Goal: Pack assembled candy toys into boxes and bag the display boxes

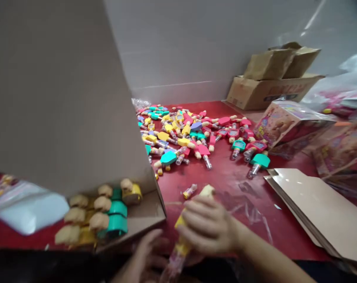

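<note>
Red tabletop (234,184) strewn with colorful plastic tubes (178,133)

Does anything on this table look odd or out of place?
Yes: many small clear tubes with coloured tops lie spilled in a jumbled heap on the red table, whereas those in the cardboard box sit in tidy rows.

Passage over red tabletop (234,177) from right hand (208,224) to toy pile (181,133); cardboard box flap (63,98) blocks left; cardboard sheet (314,208) narrows right.
</note>
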The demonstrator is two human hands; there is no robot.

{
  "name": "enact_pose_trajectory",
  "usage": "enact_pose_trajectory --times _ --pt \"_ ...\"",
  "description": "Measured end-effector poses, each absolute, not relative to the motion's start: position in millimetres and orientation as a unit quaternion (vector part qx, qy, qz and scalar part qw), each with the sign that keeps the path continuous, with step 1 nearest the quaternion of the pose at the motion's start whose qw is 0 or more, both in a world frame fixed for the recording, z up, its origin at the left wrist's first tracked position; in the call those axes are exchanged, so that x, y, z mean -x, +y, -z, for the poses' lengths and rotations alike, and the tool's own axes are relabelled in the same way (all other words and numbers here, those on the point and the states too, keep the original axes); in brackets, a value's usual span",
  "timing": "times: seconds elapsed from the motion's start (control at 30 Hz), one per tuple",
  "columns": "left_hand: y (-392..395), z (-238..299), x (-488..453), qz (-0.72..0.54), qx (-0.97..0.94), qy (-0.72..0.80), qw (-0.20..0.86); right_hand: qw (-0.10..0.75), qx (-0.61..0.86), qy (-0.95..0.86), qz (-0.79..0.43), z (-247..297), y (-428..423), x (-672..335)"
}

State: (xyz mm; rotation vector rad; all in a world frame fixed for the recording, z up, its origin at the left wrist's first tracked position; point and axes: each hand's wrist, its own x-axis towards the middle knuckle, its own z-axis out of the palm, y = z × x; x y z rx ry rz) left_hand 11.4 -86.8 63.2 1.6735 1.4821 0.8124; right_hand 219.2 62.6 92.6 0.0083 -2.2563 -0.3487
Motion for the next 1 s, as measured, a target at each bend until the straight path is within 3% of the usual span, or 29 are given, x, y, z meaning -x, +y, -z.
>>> enact_pose_trajectory --times 0.07,0.13,0.2,0.3,0.4,0.5,0.6,0.7,0.77,0.9,1.0 --pt "-90.2 -52.3 -37.2 -0.306 -0.509 0.528 0.608 0.398 -0.008 -0.909 0.127 -74.1 29.7 -220.7" --pt "-93.4 -45.9 -45.8 -0.314 -0.386 0.500 0.708 0.474 0.144 -0.865 0.080 -47.3 16.7 -227.8" --pt "-98.7 -43.3 -42.8 -0.360 -0.357 0.519 0.688 0.533 0.343 -0.773 0.023 -19.5 18.5 -239.0" --pt "-107.1 -45.0 -35.2 -0.394 -0.373 0.520 0.660 0.516 0.499 -0.690 -0.094 7.8 35.1 -247.5" --pt "-109.0 -46.8 -36.0 -0.411 -0.331 0.498 0.688 0.479 0.485 -0.691 -0.241 7.2 50.0 -232.7" --pt "-105.8 -43.4 -39.8 -0.451 -0.286 0.474 0.700 0.497 0.452 -0.645 -0.364 -14.3 43.8 -205.0" --pt "-105.4 -40.2 -38.6 -0.439 -0.344 0.483 0.675 0.479 0.405 -0.595 -0.502 -41.6 16.8 -181.6" --pt "-110.2 -52.6 -27.7 -0.326 -0.562 0.534 0.541 0.440 0.351 -0.530 -0.635 -68.1 -3.1 -165.7" --pt "-112.6 -74.5 -12.4 -0.303 -0.695 0.557 0.339 0.505 0.318 -0.497 -0.630 -82.9 -2.1 -154.3" --pt "-99.0 -133.0 32.1 -0.369 -0.726 0.574 -0.085 0.710 0.258 -0.529 -0.386 -92.6 18.5 -120.4" --pt "-72.9 -156.7 56.5 -0.237 -0.769 0.573 -0.154 0.688 0.246 -0.618 -0.290 -83.4 27.4 -93.7"
